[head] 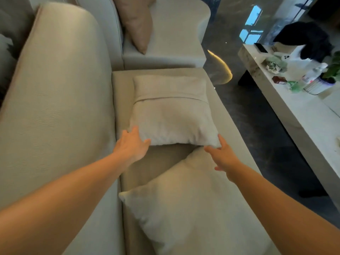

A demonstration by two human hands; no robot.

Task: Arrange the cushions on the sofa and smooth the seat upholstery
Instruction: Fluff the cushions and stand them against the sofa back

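A pale square cushion (171, 111) lies flat on the beige sofa seat (161, 162), its seam side up. My left hand (131, 146) is at the cushion's near left corner, fingers spread and touching its edge. At the near right corner, my right hand (223, 155) has its fingertips against the fabric. Neither hand has closed around the cushion. A second pale cushion (193, 208) lies tilted on the seat nearer to me, under my right forearm. A tan cushion (138, 21) leans against the backrest of the far sofa section.
The sofa's thick backrest (58, 100) runs along the left. A white low table (294, 107) stands to the right across a strip of dark glossy floor (257, 126), carrying a potted plant (331, 70), a black garment (309, 39) and small items.
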